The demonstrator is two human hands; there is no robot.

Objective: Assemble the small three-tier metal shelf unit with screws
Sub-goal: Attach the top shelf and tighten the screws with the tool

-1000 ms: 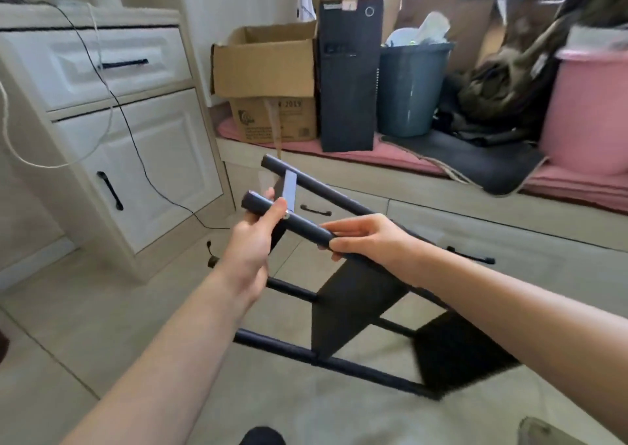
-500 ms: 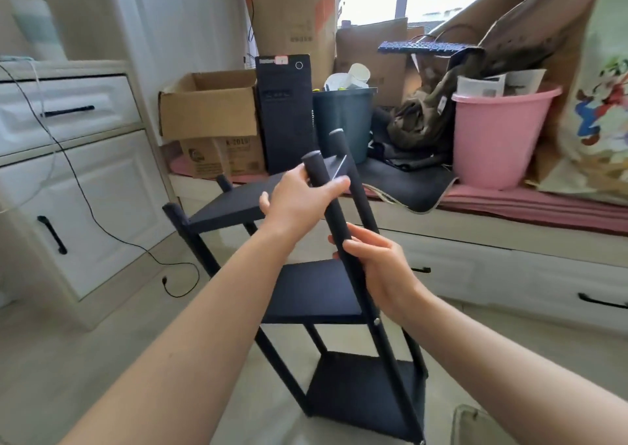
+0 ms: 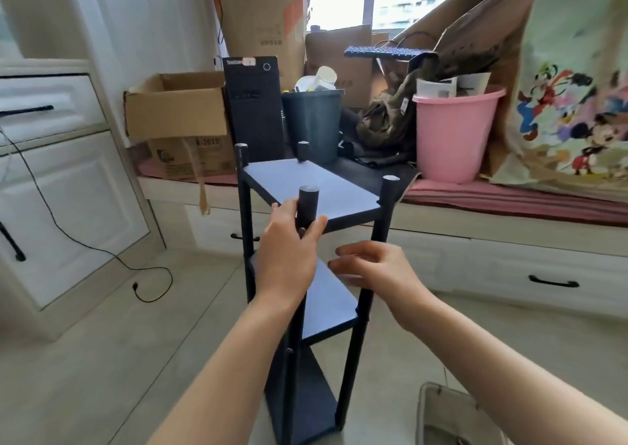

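The black three-tier metal shelf unit (image 3: 316, 189) stands upright on the floor in front of me, its four posts rising above the top tier. My left hand (image 3: 289, 254) grips the near-left post just below its cap. My right hand (image 3: 377, 268) hovers a little to the right, level with the gap between the top and middle tiers, fingers loosely spread and holding nothing. The middle tier (image 3: 331, 305) and bottom tier (image 3: 306, 400) show below my arms. No screws are visible.
A window bench behind holds a cardboard box (image 3: 176, 105), a black computer tower (image 3: 253, 105), a dark bin (image 3: 312, 122) and a pink bucket (image 3: 452, 132). White cabinet (image 3: 57, 179) at left with a cable (image 3: 149, 285) on the floor. A grey tray (image 3: 448, 417) lies at lower right.
The shelf unit went from lying tilted in my hands to standing upright on the floor. My right hand let go of the post and drew back; my left hand stayed on the post.
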